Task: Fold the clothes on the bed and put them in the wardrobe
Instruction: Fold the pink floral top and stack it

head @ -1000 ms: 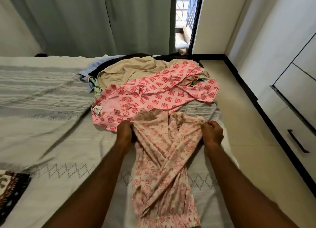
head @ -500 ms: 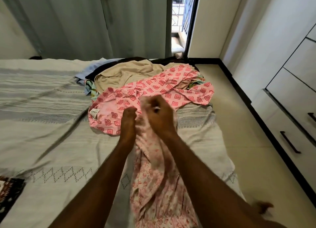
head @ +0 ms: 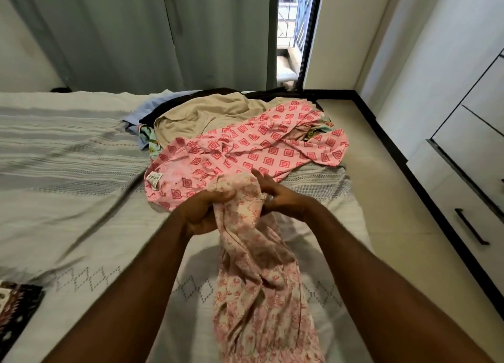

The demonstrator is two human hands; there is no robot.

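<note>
Grey curtains hang behind the bed (head: pixel 68 172), which is spread with a pale grey-and-white woven cover, and a white wardrobe with dark bar handles (head: pixel 469 172) stands just across the strip of floor on the right. The person stands at the near edge of the bed, both arms stretched out over it.

Their left hand (head: pixel 203 212) has its grip closed round the bunched top end of a cream cotton garment printed with small pink flowers (head: pixel 253 281). The right hand (head: pixel 281 196) touches the same bunch from the other side, fingers mostly straight, its grip open rather than clamped. The garment hangs from the hands in a twisted rope and trails down toward the person, over the near part of the bed.

To fold it well, I would say the twist has to come out first: find the two corners of the top edge, pull them apart until the cloth hangs flat, then lay it on the bare cover.

The cloth looks thin, soft and badly creased. Beyond it lies the unfolded heap: a pink garment with red square motifs (head: pixel 259 150) and a white label on top, a beige cloth (head: pixel 207 114) behind, and blue and dark pieces underneath.
</note>
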